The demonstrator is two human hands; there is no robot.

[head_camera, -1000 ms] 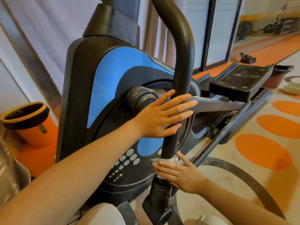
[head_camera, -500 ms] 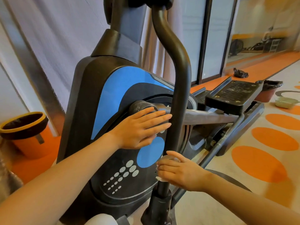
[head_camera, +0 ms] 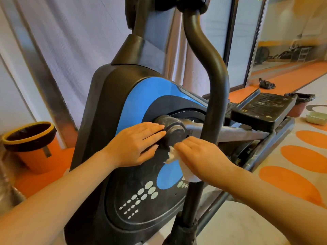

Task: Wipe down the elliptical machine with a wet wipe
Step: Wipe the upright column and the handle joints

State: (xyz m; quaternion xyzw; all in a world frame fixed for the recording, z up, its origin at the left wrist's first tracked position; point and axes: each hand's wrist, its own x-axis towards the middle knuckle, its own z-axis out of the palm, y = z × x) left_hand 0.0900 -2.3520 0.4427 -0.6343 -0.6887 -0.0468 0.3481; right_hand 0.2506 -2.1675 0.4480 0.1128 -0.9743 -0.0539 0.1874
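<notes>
While blurred, dots (head_camera: 141, 195) lack lettering.

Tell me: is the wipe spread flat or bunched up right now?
Bunched. The wet wipe shows as crumpled white folds sticking out from under the right hand, against the elliptical's side cover.

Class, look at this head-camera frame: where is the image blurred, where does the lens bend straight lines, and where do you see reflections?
Head view: motion blur smears the right hand and its wet wipe, while the left hand is only a little sharper; the wide-angle lens bows the window frames near the top edge; the glass panel at upper right reflects the room softly; lighting is even, without harsh shadows.
</notes>
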